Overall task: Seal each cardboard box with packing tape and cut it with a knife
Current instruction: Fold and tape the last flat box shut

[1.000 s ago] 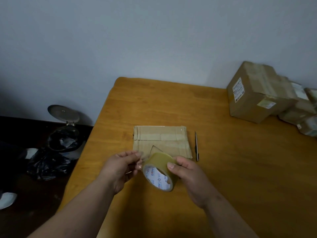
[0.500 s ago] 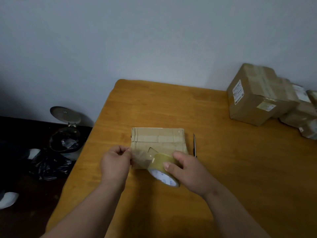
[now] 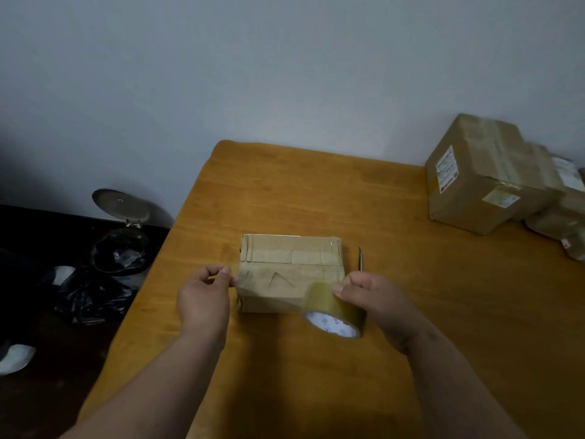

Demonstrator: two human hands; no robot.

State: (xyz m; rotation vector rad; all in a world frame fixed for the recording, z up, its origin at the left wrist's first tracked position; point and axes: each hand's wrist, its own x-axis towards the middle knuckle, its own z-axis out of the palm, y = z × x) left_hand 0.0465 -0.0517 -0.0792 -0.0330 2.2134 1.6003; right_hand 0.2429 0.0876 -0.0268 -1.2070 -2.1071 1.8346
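So the small cardboard box [image 3: 289, 274] sat flat on the orange-brown wooden table [image 3: 316, 191], roughly mid-table and a bit toward the left edge. It already had a strip of tape across its far part. The left hand [image 3: 204, 299] was at the box's left side, thumb and forefinger pinching the free end of the clear packing tape strip [image 3: 269, 280], which stretched across the top of the box toward the right. Couldn't really tell if the strip was touching the cardboard or hovering just above it, it was see-through and a bit blurry.

The right hand [image 3: 373, 299] was at the box's near right corner, fingers curled round the tape roll [image 3: 334, 312], thumb on its outer face. The roll was tilted, so its white printed core faced down toward the camera, and it looked to be held just off the table beside the box.

The knife [image 3: 360, 258] lay on the table just right of the box, a thin dark thing pointing away, its near end hidden behind the right hand.

Further back on the right was a bigger taped cardboard box [image 3: 474, 179] with shipping labels, and more parcels [image 3: 566, 217] were crammed beside it at the edge of view. Off the table on the left, a pedal bin [image 3: 122, 245] stood open on the dark floor with a black bin bag [image 3: 91, 299] next to it.
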